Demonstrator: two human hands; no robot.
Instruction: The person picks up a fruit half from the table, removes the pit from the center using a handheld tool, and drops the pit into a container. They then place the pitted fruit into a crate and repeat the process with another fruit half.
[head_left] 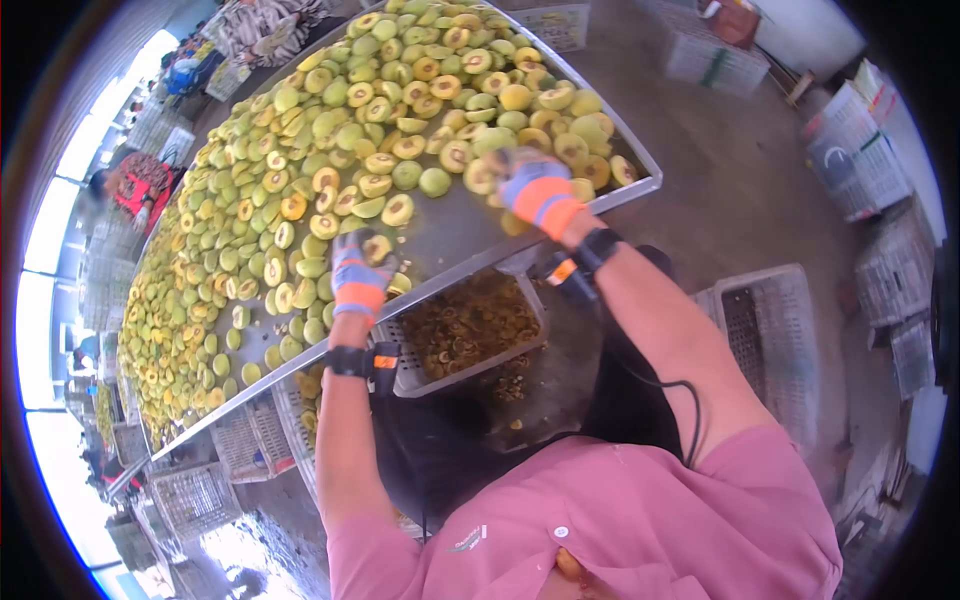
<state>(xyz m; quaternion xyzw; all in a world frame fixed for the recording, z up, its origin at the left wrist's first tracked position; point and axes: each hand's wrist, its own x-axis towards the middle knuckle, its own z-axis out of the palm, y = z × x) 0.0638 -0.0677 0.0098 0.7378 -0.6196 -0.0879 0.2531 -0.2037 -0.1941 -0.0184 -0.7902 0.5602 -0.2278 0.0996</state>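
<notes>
Halved green-yellow fruits [345, 135], many with a brown pit or hollow at the centre, cover a large metal-rimmed table [440, 262]. My left hand [360, 275], in a grey glove with an orange cuff, is closed on a fruit half [377, 249] near the table's front edge. Smeared by motion, my right hand [537, 190] in a matching glove is over the right corner of the pile. A blurred fruit half [480, 177] is right at its fingertips. Both wrists carry dark bands with small devices.
Below the table edge stands a crate [541, 310] with brown scraps in it. Another plastic crate [800, 300] is at my right, and more crates [195, 500] stand at lower left. Stacked crates [855, 150] line the right side. A person in red [140, 190] is at the table's far left.
</notes>
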